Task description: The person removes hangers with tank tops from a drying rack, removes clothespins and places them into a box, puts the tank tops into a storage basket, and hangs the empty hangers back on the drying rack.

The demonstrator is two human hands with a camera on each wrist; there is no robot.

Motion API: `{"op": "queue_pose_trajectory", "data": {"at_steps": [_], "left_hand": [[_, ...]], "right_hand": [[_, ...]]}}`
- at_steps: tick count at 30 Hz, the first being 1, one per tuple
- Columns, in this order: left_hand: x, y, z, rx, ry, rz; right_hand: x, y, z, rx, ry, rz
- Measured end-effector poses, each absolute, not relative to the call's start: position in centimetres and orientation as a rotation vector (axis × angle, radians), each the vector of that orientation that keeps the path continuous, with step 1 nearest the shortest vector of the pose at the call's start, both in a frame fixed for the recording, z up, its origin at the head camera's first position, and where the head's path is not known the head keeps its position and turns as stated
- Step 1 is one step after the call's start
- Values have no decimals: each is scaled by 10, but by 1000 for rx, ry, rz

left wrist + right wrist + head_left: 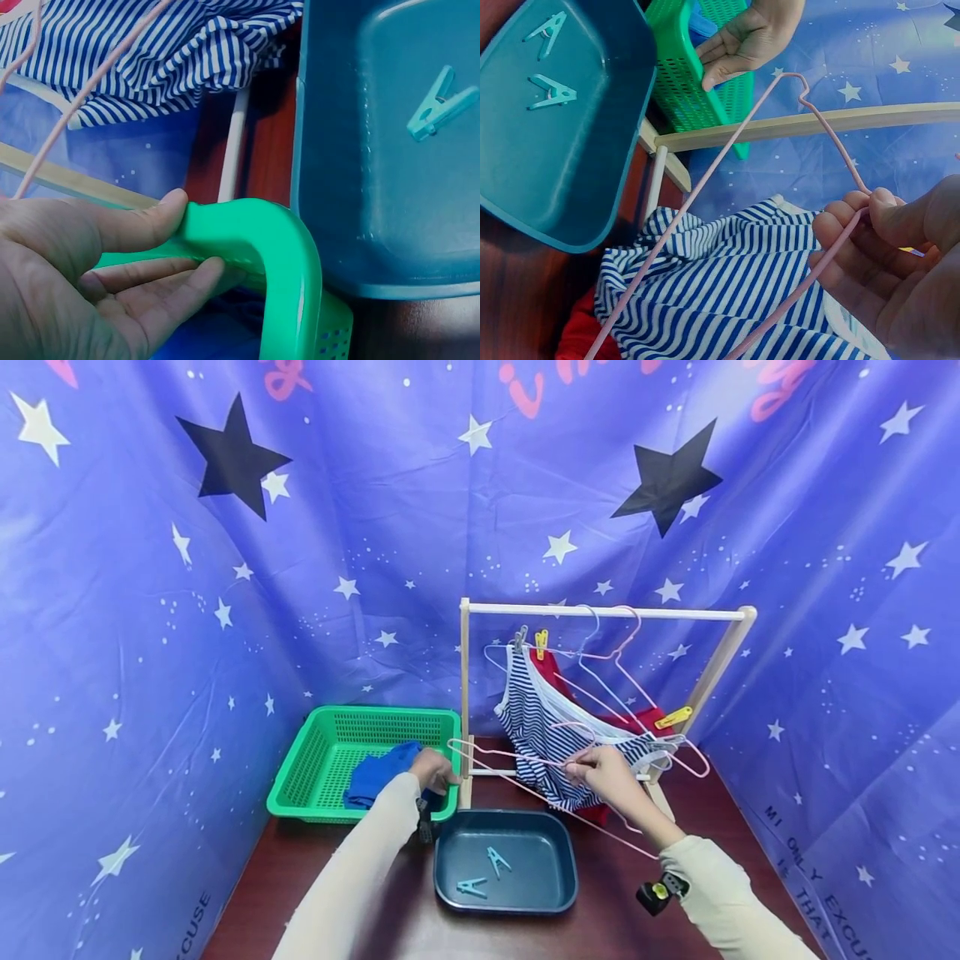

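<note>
Pinching pink hanger [804, 288] between thumb and fingers of right hand [606, 770], gripping near its hook. Holding it tilted in front of striped top [540, 722], pointing one end toward green basket [292, 255]. Pinching basket's right rim with left hand [437, 770], thumb outside, fingers inside. Reaching that rim just beside blue cloth [378, 774], lying bunched in basket (can't tell if touching it, fingers are blocking the view). Seeing striped top hanging on rack [510, 609] by grey pegs [519, 640], overlapping red garment [550, 668] behind, itself hanging by yellow pegs [542, 645]. Also seeing two teal pegs [497, 862] lying apart in dark tray [532, 885], tray sitting on table [615, 893] in front of rack, just beside basket's near right corner.
</note>
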State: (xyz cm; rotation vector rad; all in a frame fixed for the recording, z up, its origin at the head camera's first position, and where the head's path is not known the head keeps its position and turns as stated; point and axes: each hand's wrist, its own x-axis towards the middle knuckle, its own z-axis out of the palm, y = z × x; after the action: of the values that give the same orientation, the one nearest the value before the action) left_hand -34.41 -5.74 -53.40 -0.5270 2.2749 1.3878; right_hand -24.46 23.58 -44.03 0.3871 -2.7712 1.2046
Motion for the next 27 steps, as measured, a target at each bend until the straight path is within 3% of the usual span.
{"op": "queue_pose_trajectory", "data": {"at_steps": [12, 27], "left_hand": [[-335, -54, -531, -498, 2431, 1264], [-329, -52, -530, -439, 2559, 1177]], "right_hand": [[-248, 235, -406, 461, -2694, 1237], [-227, 267, -310, 469, -2368, 1527]]}}
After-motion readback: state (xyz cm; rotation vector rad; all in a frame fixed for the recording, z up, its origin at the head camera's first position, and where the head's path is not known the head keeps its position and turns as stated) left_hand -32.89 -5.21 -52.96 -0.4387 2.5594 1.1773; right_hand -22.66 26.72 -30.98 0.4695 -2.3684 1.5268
